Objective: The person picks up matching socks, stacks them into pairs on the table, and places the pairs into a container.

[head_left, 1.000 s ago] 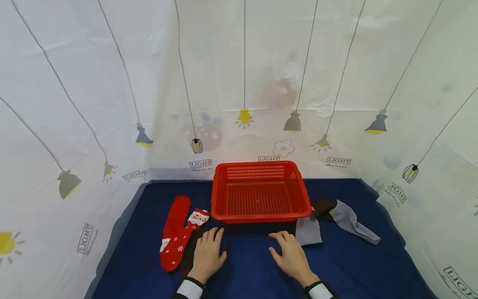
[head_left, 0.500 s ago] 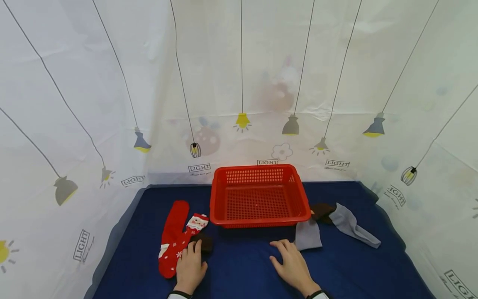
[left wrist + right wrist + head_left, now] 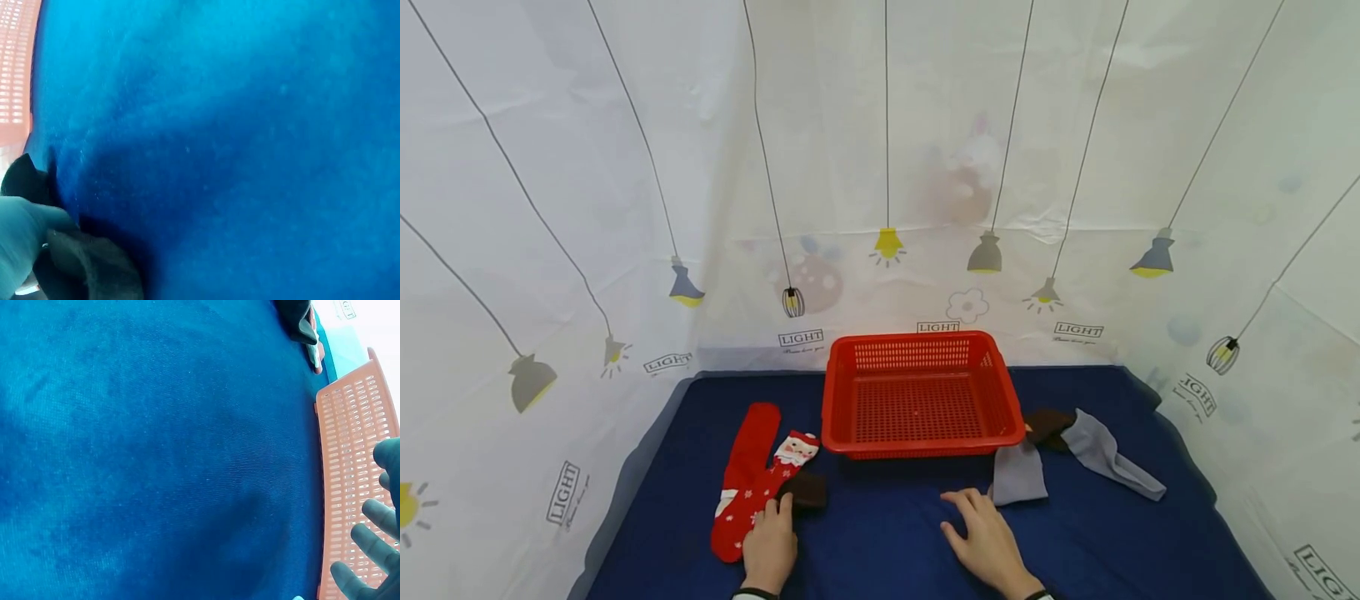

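Note:
My left hand (image 3: 770, 546) pinches a dark brown sock (image 3: 807, 492) beside the red Santa-patterned sock (image 3: 747, 500). In the left wrist view, the brown cloth (image 3: 106, 269) bends up around the fingers and thumb, with its lower part cut off by the frame. A plain red length (image 3: 755, 433) lies above the patterned one, touching it. Held over the cloth in front of the basket, my right hand (image 3: 990, 540) has its fingers spread and slightly bent, holding nothing. Close to its fingertips lies a grey sock end (image 3: 1019, 475).
A red plastic basket (image 3: 922, 448) stands at the back middle of the dark blue cloth (image 3: 880, 550). Right of it lie a brown piece (image 3: 1049, 425) and another grey sock length (image 3: 1108, 454). White sheets (image 3: 880, 150) printed with lamps hang around the back and sides.
My left hand has moved left and down onto the brown sock and taken hold of it; the sock's near part now sits bunched under the fingers. The right hand has hardly moved.

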A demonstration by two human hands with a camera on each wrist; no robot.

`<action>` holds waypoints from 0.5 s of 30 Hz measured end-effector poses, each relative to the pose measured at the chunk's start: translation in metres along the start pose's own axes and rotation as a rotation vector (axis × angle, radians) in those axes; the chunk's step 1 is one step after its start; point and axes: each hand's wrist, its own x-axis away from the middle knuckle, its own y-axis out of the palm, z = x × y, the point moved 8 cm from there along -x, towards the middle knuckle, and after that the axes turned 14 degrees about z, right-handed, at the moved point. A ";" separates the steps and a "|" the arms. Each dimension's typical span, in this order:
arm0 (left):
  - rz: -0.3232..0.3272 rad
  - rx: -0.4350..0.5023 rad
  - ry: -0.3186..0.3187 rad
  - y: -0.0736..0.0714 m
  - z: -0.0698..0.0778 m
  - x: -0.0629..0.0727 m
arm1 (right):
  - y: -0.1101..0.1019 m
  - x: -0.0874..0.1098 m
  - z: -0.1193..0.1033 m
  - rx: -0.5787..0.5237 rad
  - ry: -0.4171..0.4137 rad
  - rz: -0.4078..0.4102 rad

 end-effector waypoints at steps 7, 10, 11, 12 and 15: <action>0.037 -0.025 -0.054 -0.007 -0.010 -0.005 | 0.003 0.002 0.001 0.003 0.005 -0.025; 0.059 -0.019 -0.059 -0.009 -0.011 -0.006 | 0.003 0.002 0.002 0.006 0.010 -0.031; 0.069 -0.015 -0.057 -0.011 -0.011 -0.006 | 0.003 0.003 0.002 0.008 0.011 -0.034; 0.083 -0.010 -0.052 -0.012 -0.011 -0.007 | 0.004 0.003 0.002 0.008 0.012 -0.036; 0.117 0.008 -0.028 -0.018 -0.008 -0.009 | 0.004 0.002 0.002 0.008 0.011 -0.035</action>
